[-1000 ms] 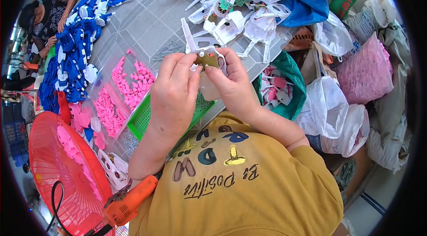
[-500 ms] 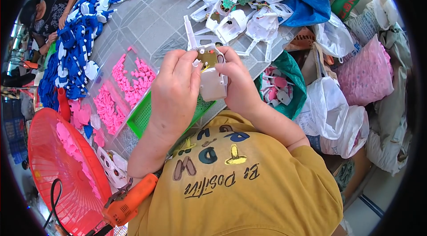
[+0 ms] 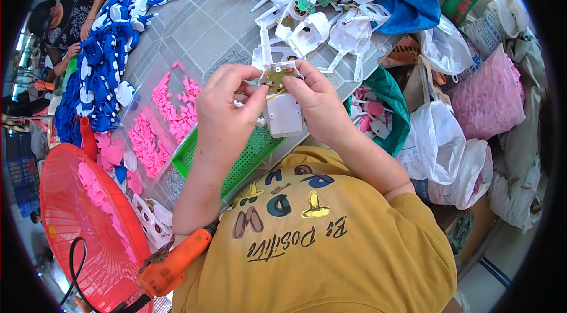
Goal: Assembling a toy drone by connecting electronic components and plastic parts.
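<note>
A white plastic housing (image 3: 285, 118) with a tan circuit board (image 3: 279, 80) and a thin yellow wire lies between my hands, over the near edge of the table. My right hand (image 3: 323, 103) grips its right side, thumb pressed on the board. My left hand (image 3: 227, 106) is closed, with thumb and fingertips at the board's left edge; a bit of white shows among its fingers, too small to make out. A white arm-like part stands up behind the housing. Under my left wrist sits a green perforated basket (image 3: 251, 159).
White plastic shells (image 3: 307, 32) with boards and wires heap at the far side. Pink pieces (image 3: 150, 144) fill a clear tray; blue-and-white parts (image 3: 103, 65) lie beyond. An orange power screwdriver (image 3: 174, 266) and red basket (image 3: 97, 224) stand left, bags (image 3: 434, 142) right. A co-worker (image 3: 68, 23) sits far left.
The housing has tilted so more of its circuit board shows. My right thumb has come onto the board, and my left fingers have shifted slightly lower along its left edge.
</note>
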`<state>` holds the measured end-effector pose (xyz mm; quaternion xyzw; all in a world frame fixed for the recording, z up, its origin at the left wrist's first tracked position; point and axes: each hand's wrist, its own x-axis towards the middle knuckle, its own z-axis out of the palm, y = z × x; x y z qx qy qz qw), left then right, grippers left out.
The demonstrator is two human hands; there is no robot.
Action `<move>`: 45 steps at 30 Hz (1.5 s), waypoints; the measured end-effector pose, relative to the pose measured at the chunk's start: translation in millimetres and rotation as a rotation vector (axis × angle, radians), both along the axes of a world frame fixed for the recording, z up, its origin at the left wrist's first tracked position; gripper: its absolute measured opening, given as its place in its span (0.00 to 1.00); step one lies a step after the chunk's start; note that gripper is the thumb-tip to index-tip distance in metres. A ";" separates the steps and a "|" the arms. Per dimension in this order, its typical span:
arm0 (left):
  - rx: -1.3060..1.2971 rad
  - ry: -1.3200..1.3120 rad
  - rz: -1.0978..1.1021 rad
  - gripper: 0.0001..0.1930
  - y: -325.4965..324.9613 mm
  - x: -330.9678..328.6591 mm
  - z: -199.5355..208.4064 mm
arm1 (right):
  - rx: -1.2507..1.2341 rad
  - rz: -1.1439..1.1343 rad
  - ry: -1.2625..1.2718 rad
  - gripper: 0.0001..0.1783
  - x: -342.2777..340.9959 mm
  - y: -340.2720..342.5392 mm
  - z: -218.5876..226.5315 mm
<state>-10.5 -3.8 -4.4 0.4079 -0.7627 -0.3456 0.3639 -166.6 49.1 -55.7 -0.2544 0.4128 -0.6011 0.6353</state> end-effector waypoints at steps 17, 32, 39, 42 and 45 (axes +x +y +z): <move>0.024 -0.081 -0.206 0.12 -12.3 14.9 6.7 | 0.033 0.227 0.220 0.16 -17.1 -5.4 5.7; 0.319 0.557 -0.068 0.20 -19.2 138.1 -3.3 | 0.202 0.130 0.082 0.15 -0.7 -5.9 0.7; 0.107 0.797 -0.377 0.38 100.2 283.5 -11.4 | 0.156 0.077 0.004 0.13 18.9 -6.7 -20.7; 0.147 0.442 -0.369 0.44 130.6 299.1 -14.9 | 0.151 0.032 0.045 0.13 27.9 -7.5 -17.5; 0.425 0.273 0.024 0.44 146.4 302.3 6.9 | 0.144 0.033 0.013 0.12 32.7 -6.7 -23.9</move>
